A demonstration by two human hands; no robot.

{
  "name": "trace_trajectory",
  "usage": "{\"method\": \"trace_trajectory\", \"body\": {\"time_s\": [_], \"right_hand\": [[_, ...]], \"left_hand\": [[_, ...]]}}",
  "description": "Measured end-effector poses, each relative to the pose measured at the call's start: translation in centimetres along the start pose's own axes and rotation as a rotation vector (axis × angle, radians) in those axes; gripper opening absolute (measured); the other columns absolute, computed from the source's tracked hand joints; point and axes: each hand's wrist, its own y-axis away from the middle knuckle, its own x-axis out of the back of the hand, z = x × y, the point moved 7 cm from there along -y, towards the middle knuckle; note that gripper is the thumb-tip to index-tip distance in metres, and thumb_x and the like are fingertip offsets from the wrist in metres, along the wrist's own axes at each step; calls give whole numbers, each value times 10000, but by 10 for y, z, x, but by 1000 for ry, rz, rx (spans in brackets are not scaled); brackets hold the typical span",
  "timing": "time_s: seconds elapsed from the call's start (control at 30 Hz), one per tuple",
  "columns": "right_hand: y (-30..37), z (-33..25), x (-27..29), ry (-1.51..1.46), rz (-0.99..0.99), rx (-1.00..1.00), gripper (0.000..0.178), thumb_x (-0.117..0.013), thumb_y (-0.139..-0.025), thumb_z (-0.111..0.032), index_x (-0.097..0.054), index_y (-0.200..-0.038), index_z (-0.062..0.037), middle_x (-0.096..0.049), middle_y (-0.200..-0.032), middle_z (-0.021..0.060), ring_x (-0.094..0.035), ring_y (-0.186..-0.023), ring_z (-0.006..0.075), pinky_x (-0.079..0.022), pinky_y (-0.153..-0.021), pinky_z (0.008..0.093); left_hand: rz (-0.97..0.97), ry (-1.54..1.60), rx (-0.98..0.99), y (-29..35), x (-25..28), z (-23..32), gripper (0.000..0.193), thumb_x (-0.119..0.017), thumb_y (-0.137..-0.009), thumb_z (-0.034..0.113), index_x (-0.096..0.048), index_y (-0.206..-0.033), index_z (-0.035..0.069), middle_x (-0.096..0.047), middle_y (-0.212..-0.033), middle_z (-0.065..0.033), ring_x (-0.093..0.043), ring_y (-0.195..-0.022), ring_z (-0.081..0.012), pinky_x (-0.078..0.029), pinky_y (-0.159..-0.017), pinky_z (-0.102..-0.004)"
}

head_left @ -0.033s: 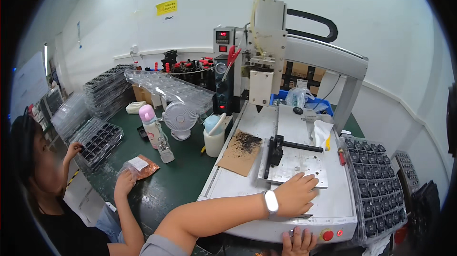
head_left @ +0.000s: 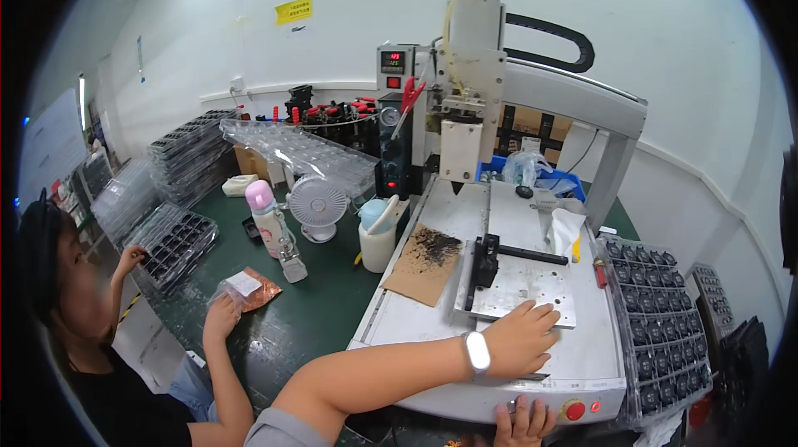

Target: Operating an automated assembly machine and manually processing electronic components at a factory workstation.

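My left hand [head_left: 521,339], with a white watch on its wrist, rests palm down with fingers spread at the near edge of a metal fixture plate [head_left: 532,291]. Nothing is in its grasp. A black clamp block [head_left: 483,271] and a black bar [head_left: 532,255] sit on that plate. Below, my right hand [head_left: 525,424] has its fingers stretched up against the front panel of the white benchtop machine [head_left: 490,397], partly cut off by the lower edge. One fingertip lies by a small button there, left of a red knob [head_left: 574,410].
The machine's head [head_left: 460,148] hangs over the bed. Cardboard [head_left: 424,268] with black crumbs lies on its left side. Trays of black parts [head_left: 658,322] stand at right. Left are a fan [head_left: 318,206], bottle [head_left: 268,218], white pot [head_left: 378,243] and a co-worker [head_left: 125,347] handling an orange-brown bag [head_left: 258,291].
The whole view has shifted very slightly. On the machine's display a green row now shows beneath the red one. Both my hands keep their places.
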Motion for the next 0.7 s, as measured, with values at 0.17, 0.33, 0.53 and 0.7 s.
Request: {"method": "trace_trajectory", "body": {"time_s": [0.17,0.33,0.53,0.7], "right_hand": [[0,0,3,-12,-49,21,723,-686,-720,-359,-406,-1335,-102,-316,-1395,203,-272,-1257,437,-159,-1036,594],[9,5,6,-26,-68,15,697,-684,-729,-351,-424,-1337,-132,-301,-1419,189,-250,-1285,421,-144,-1051,578],[-29,6,51,-132,-16,107,256,-672,-740,-212,-605,-962,-105,-589,-990,107,-552,-948,282,-357,-863,423],[-13,68,121,-103,164,-105,270,-714,-652,-101,-653,-916,-102,-624,-913,67,-594,-804,239,-443,-678,337]], "left_hand": [[41,-45,-15,4,-1,0,332,-567,-830,247,-554,-1050,-1,-436,-1265,-220,-371,-1246,-341,-289,-1040,-472],[27,-20,-43,-4,-3,11,332,-566,-826,238,-565,-1051,-5,-453,-1262,-230,-390,-1243,-349,-301,-1039,-477],[-7,-105,7,3,5,-3,318,-562,-835,219,-574,-1078,14,-482,-1240,-234,-438,-1209,-371,-327,-1022,-490],[-3,-91,-36,-1,12,5,299,-554,-845,224,-572,-1066,23,-468,-1244,-233,-431,-1208,-382,-318,-1028,-485]]}}
